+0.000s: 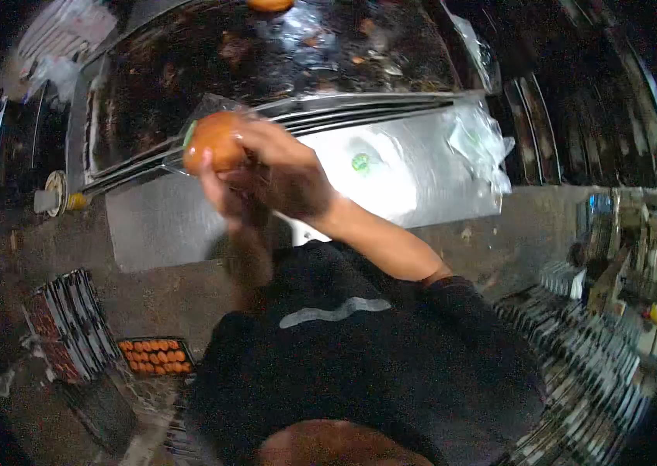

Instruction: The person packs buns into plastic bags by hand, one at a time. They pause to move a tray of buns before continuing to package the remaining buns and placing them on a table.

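Observation:
A round golden-brown bun [218, 140] in a clear plastic bag is held up in front of me, over the near edge of the dark tray [165, 78]. My right hand [288, 167] reaches in from the right and closes on the bun's side, its fingers blurred by motion. From below, my left hand [227, 196] grips the bun too, with a finger pressed on its front; the rest of this hand is in shadow. A bit of green shows on the bag at the bun's left side.
Under my hands lies a metal worktop [165, 217]. Clear plastic bags [480, 144] sit at its right end, and a small green print [360, 162] shows near its middle. Another bun [270, 4] is at the far edge. Behind me are a tray of buns [154, 357] and stacked trays [577, 349].

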`<state>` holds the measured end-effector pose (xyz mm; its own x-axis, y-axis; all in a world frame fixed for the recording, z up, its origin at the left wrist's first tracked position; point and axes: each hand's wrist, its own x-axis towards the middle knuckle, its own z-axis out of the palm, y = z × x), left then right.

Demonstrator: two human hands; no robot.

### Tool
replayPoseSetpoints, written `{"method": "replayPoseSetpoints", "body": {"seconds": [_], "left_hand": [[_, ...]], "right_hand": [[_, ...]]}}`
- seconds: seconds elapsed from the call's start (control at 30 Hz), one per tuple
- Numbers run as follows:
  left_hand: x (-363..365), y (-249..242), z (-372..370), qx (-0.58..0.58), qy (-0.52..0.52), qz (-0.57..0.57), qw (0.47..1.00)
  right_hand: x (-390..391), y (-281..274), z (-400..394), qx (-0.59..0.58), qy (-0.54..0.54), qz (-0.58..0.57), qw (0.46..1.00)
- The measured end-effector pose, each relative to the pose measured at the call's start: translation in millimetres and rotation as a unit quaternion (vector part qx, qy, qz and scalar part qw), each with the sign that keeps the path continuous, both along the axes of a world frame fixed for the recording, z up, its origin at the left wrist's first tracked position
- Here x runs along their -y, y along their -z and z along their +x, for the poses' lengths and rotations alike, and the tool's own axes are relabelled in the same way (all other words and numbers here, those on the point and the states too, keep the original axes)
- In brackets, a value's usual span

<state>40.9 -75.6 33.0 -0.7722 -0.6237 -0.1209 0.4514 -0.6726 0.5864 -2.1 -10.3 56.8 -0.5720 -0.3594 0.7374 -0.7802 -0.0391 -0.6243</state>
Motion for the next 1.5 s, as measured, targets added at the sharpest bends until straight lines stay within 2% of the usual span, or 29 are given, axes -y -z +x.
{"method": "replayPoseSetpoints", "body": {"seconds": [0.03, 0.07, 0.1, 0.17, 0.2, 0.23, 0.3, 0.37, 0.4, 0.43, 0.47, 0.53, 0.6, 0.63, 0.67, 0.7, 0.8, 0.9, 1.0, 1.07, 1.1, 1.17, 1.23, 1.27, 1.3, 1.37, 1.43, 1.47, 1.5], "left_hand": [[-8.6, -3.1, -2.2, 0.028, -0.009, -0.042, 0.999], [-0.6, 14.8, -2.3, -0.064, 0.175, -0.004, 0.982], [-10.2, 20.2, -1.6, -0.055, 0.223, -0.006, 0.973], [-45.3, 36.4, -8.8, 0.014, 0.299, -0.023, 0.954], [-61.2, 48.7, -13.1, 0.046, 0.351, -0.048, 0.934], [-74.7, 52.2, -12.3, 0.206, 0.388, -0.284, 0.852], [-119.1, 128.9, -15.8, 0.167, 0.366, -0.468, 0.787], [-156.8, 250.1, -13.4, 0.089, 0.219, -0.67, 0.703], [-158.6, 305.6, -13.0, 0.025, 0.17, -0.726, 0.666], [-155.9, 312.5, -10.8, 0.07, 0.221, -0.731, 0.642], [-150.5, 309.6, -10.8, 0.115, 0.284, -0.712, 0.632], [-138.5, 299.9, -9.0, 0.174, 0.363, -0.64, 0.655], [-128.5, 280.0, -13.8, 0.204, 0.398, -0.567, 0.692], [-127.5, 267.9, -20.0, 0.211, 0.408, -0.544, 0.703], [-126.5, 256.7, -25.7, 0.218, 0.417, -0.519, 0.714], [-125.8, 242.5, -31.5, 0.222, 0.426, -0.501, 0.72], [-119.5, 207.2, -46.4, 0.233, 0.453, -0.451, 0.733], [-121.8, 178.3, -51.4, 0.225, 0.501, -0.413, 0.726], [-131.3, 158.9, -48.7, 0.2, 0.543, -0.415, 0.702], [-128.2, 158.4, -54.0, 0.148, 0.537, -0.472, 0.683], [-129.4, 160.0, -56.6, 0.094, 0.529, -0.521, 0.663], [-134.6, 188.6, -51.3, 0.184, 0.487, -0.586, 0.621], [-129.0, 145.7, -45.2, 0.086, 0.434, -0.532, 0.722], [-120.9, 112.1, -47.1, 0.094, 0.402, -0.565, 0.714], [-122.6, 97.3, -47.0, 0.11, 0.306, -0.555, 0.766], [-114.3, 77.1, -47.9, 0.049, 0.215, -0.59, 0.776], [-106.2, 48.0, -41.6, -0.079, 0.163, -0.627, 0.758], [-96.9, 37.7, -41.2, -0.06, 0.097, -0.624, 0.773], [-86.8, 46.0, -43.3, 0.009, 0.047, -0.562, 0.826]], "right_hand": [[-17.6, 10.6, -5.5, 0.008, -0.005, -0.079, 0.997], [-38.3, 11.1, -4.4, 0.066, 0.083, -0.005, 0.994], [-59.4, 1.5, -4.6, 0.122, 0.166, 0.069, 0.976], [-90.5, 11.5, -44.8, 0.249, 0.013, 0.122, 0.961], [-108.2, 13.7, -71.4, 0.257, 0.027, 0.108, 0.96], [-117.3, 11.7, -99.9, 0.259, 0.04, 0.091, 0.961], [-106.2, -35.2, -140.5, 0.119, 0.176, 0.072, 0.974], [-77.0, -61.1, -173.9, 0.028, 0.148, -0.052, 0.987], [-67.8, -58.6, -187.6, -0.031, 0.049, -0.049, 0.997], [-71.4, -51.1, -174.6, -0.094, 0.1, 0.019, 0.99], [-84.7, -44.7, -163.2, -0.077, -0.017, 0.022, 0.997], [-129.1, 7.4, -126.8, 0.053, -0.044, 0.127, 0.989], [-189.2, 106.5, -84.4, 0.469, -0.099, 0.175, 0.86], [-217.7, 126.5, -67.6, 0.427, -0.088, 0.349, 0.829], [-236.7, 105.9, -42.0, 0.506, -0.057, 0.366, 0.779], [-263.8, 188.5, -26.2, 0.403, -0.137, 0.363, 0.829], [-268.2, 182.5, -13.6, 0.39, -0.212, 0.236, 0.865], [-250.1, 168.5, -21.1, 0.586, -0.158, 0.191, 0.772], [-242.1, 146.6, -26.2, 0.519, -0.158, 0.161, 0.825], [-251.5, 192.3, -20.7, 0.413, -0.041, 0.282, 0.865], [-246.4, 155.9, -13.7, 0.431, 0.024, 0.325, 0.841], [-242.2, 178.3, 6.5, 0.38, 0.099, 0.211, 0.895], [-220.5, 143.5, 11.9, 0.485, 0.088, 0.176, 0.852], [-206.0, 117.8, 10.8, 0.568, 0.083, 0.137, 0.807], [-203.1, 124.1, 2.6, 0.663, 0.031, 0.152, 0.732], [-198.2, 124.7, -29.5, 0.743, -0.068, 0.005, 0.665], [-179.6, 120.5, -57.8, 0.703, -0.051, -0.209, 0.678], [-163.0, 95.3, -74.0, 0.596, -0.318, -0.341, 0.654], [-109.9, 28.1, -67.2, 0.608, -0.111, -0.385, 0.686]]}}
